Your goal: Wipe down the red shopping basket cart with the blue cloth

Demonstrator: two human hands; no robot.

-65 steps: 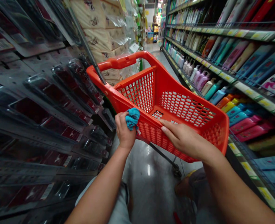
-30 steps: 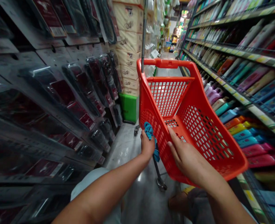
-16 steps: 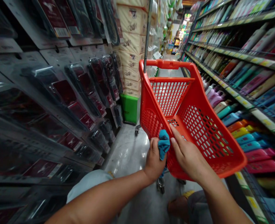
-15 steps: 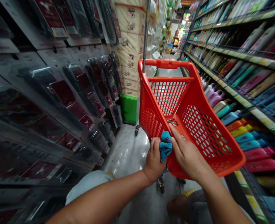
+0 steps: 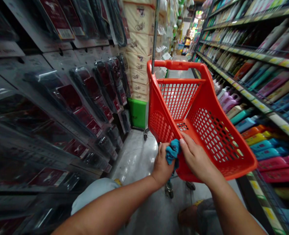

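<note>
A red plastic shopping cart (image 5: pixel 208 130) stands in front of me with its basket tilted toward the lower right; nothing lies inside the basket. My left hand (image 5: pixel 163 164) is closed round a bunched blue cloth (image 5: pixel 173 151), close against the near side of the cart. Part of the cloth hangs below the fist. My right hand (image 5: pixel 195 158) grips the cart's near rim, its thumb and forefinger lying along the top edge just right of the cloth. The other right fingers are hidden behind the hand.
Packaged goods (image 5: pixel 85 88) hang on a rack close at the left. Stacked cream packs (image 5: pixel 138 49) and a green box (image 5: pixel 137 113) stand ahead. Shelves of bottles (image 5: pixel 266 145) line the right side. The cart's wheels (image 5: pixel 169 190) rest on the grey floor (image 5: pixel 134 156).
The blue cloth in my left hand has shifted slightly left and turned, with more hanging down. My right hand stays on the rim. The view has moved a little.
</note>
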